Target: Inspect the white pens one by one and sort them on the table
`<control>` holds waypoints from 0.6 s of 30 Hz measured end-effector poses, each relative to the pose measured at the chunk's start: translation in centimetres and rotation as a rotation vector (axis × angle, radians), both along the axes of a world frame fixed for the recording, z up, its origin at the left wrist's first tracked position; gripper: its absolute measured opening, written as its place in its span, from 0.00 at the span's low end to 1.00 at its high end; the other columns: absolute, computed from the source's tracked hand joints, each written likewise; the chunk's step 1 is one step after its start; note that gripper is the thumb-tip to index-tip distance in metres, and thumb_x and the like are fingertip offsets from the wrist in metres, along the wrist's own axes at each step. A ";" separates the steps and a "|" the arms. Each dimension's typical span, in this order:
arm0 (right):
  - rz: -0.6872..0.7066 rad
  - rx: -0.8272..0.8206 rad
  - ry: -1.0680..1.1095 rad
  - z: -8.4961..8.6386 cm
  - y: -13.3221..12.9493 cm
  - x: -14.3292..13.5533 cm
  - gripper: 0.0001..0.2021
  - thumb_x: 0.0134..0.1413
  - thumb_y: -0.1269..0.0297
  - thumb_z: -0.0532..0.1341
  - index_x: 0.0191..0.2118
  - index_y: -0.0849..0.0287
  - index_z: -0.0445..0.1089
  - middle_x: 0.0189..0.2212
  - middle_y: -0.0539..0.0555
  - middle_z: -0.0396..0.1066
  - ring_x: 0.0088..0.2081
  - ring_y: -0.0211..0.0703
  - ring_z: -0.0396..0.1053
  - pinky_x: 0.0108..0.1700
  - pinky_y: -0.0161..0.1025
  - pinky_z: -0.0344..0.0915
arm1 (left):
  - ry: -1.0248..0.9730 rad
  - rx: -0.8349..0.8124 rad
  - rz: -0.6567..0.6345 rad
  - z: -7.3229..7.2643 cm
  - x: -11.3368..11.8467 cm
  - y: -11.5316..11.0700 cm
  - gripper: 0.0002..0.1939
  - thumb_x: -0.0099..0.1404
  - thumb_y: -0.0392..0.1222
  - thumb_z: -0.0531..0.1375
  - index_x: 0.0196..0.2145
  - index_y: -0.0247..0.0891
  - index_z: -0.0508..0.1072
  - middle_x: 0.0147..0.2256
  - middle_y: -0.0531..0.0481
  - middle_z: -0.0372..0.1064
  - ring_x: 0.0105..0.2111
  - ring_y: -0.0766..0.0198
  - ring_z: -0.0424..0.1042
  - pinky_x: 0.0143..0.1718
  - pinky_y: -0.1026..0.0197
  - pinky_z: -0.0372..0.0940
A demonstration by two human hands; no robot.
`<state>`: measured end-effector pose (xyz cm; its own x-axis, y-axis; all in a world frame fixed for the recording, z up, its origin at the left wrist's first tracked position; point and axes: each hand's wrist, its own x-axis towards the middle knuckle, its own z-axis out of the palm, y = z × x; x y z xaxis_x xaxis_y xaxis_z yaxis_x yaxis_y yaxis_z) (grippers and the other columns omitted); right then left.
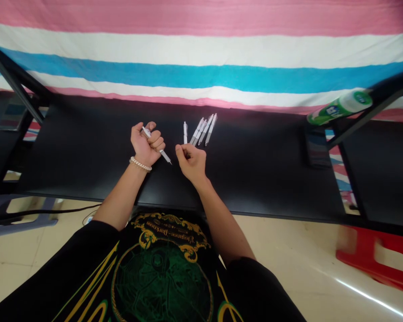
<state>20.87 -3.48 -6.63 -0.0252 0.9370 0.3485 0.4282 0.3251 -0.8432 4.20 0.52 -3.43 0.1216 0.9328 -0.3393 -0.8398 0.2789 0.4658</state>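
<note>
My left hand point(147, 144), with a beaded bracelet at the wrist, has its fingers wrapped round a white pen point(165, 156); the tip points down to the right. Thumb and index finger of my right hand point(192, 162) are pressed together at the near end of another white pen point(185, 129), whose lower part is hidden by the hand. Just beyond and to the right of my right hand, several white and grey pens point(211, 129) lie side by side, slanted, on the black table point(262, 165).
Behind the table hangs a striped cloth point(201, 49). A green and white canister point(339, 107) lies tilted at the right by a black metal frame point(362, 114). Below are a red stool point(376, 255) at the right and a grey stool point(36, 221) at the left, near a black cable.
</note>
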 end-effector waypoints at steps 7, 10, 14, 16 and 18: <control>-0.006 -0.007 -0.020 0.1 0.0 0.0 0.20 0.65 0.51 0.57 0.25 0.58 0.69 0.17 0.44 0.57 0.20 0.32 0.54 0.26 0.34 0.52 | -0.027 -0.020 -0.028 0.2 0.0 -0.2 0.22 0.73 0.56 0.44 0.28 0.41 0.63 0.14 0.61 0.40 0.10 0.72 0.42 0.13 0.66 0.40; -0.008 -0.003 -0.022 0.0 0.0 0.0 0.20 0.65 0.51 0.58 0.26 0.58 0.69 0.17 0.44 0.57 0.20 0.32 0.54 0.27 0.34 0.52 | -0.035 -0.007 -0.003 0.1 0.0 -0.2 0.22 0.72 0.57 0.44 0.29 0.41 0.63 0.15 0.62 0.39 0.10 0.72 0.41 0.13 0.66 0.40; -0.012 0.008 -0.039 0.0 0.0 0.0 0.20 0.65 0.52 0.57 0.25 0.58 0.69 0.17 0.44 0.57 0.20 0.32 0.55 0.27 0.34 0.53 | -0.031 0.003 -0.015 0.0 -0.1 -0.2 0.21 0.72 0.55 0.44 0.28 0.41 0.62 0.15 0.61 0.39 0.11 0.72 0.41 0.13 0.66 0.39; -0.023 0.009 -0.065 0.0 0.0 -0.1 0.19 0.66 0.53 0.57 0.26 0.57 0.69 0.18 0.45 0.58 0.21 0.33 0.56 0.28 0.34 0.53 | -0.017 0.003 -0.040 0.0 0.0 -0.1 0.20 0.73 0.53 0.44 0.28 0.40 0.62 0.15 0.61 0.39 0.11 0.72 0.42 0.13 0.66 0.39; -0.054 0.011 -0.097 0.0 0.0 -0.1 0.17 0.66 0.54 0.57 0.28 0.57 0.69 0.20 0.45 0.61 0.22 0.34 0.58 0.29 0.35 0.55 | 0.008 -0.005 -0.054 0.0 0.2 0.1 0.20 0.72 0.54 0.46 0.28 0.40 0.62 0.16 0.61 0.41 0.11 0.72 0.44 0.14 0.67 0.42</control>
